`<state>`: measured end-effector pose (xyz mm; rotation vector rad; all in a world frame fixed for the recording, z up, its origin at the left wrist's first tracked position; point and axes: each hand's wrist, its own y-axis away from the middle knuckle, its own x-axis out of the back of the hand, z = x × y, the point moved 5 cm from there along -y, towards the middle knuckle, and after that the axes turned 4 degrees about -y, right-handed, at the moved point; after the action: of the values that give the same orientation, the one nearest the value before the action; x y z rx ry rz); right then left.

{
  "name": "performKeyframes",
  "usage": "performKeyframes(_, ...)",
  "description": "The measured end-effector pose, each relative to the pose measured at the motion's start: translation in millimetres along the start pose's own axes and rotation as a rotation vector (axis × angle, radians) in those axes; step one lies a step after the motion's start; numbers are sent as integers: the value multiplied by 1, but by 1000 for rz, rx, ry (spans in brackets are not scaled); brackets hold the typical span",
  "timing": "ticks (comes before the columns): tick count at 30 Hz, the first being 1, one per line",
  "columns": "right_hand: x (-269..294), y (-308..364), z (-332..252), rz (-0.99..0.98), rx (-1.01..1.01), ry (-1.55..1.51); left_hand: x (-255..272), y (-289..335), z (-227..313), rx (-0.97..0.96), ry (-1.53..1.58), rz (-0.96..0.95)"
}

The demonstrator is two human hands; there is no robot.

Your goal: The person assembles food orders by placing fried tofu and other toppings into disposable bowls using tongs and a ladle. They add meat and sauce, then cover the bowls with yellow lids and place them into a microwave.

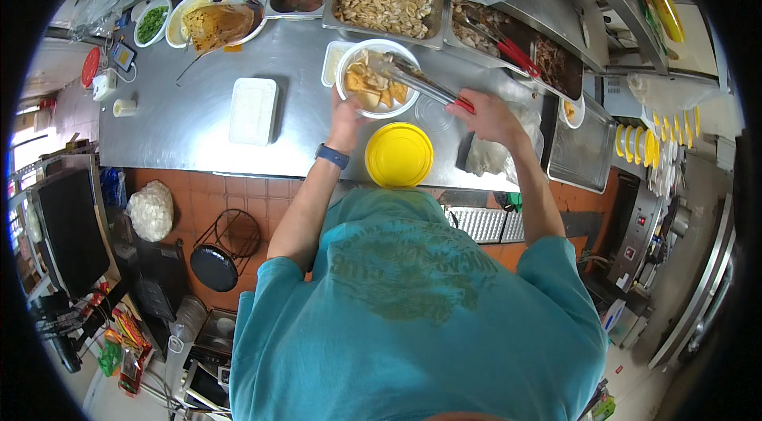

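My left hand [344,121] is closed on the near left rim of a round white bowl [382,113]. Golden wedge-shaped pieces of food [367,91] and paler pieces lie in the bowl. A pair of metal tongs [429,86] with red grips is in my right hand [490,116], its tips down in the bowl among the food. Whether the tips pinch a piece, I cannot tell. Just nearer to me than the bowl, a round yellow lid [399,154] rests by the steel counter's front edge. Partly behind the bowl is a small white rectangular tub [333,64].
Along the back stand a steel tray of pale sliced food [387,2], another with red-handled tongs [520,57] across it, and a bowl of chopped greens [151,24]. A white rectangular container [254,113] sits to the left. A clear plastic bag [496,153] lies beside my right forearm.
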<state>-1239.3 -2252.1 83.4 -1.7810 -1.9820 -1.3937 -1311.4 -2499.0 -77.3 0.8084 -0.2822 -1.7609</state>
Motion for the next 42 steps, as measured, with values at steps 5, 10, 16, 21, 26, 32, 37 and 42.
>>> performKeyframes(5,3,29,0,157,70,102,3,3,-5,25,-19,37)
performKeyframes(10,0,55,1,229,120,244,-6,6,-6,-2,-120,3)
performKeyframes(16,-25,69,1,251,83,280,-26,2,-29,-149,-226,-61)
performKeyframes(21,-12,75,17,280,178,251,-41,11,-39,-163,-202,-51)
performKeyframes(26,31,62,55,56,31,-151,-57,20,-28,-149,-131,14)
performKeyframes(32,58,-21,23,93,77,-237,-66,5,-33,-267,12,-20)
performKeyframes(37,95,21,87,413,252,212,-62,20,-62,-203,66,77)
performKeyframes(42,189,102,253,598,-83,315,-69,69,-96,-136,62,234)
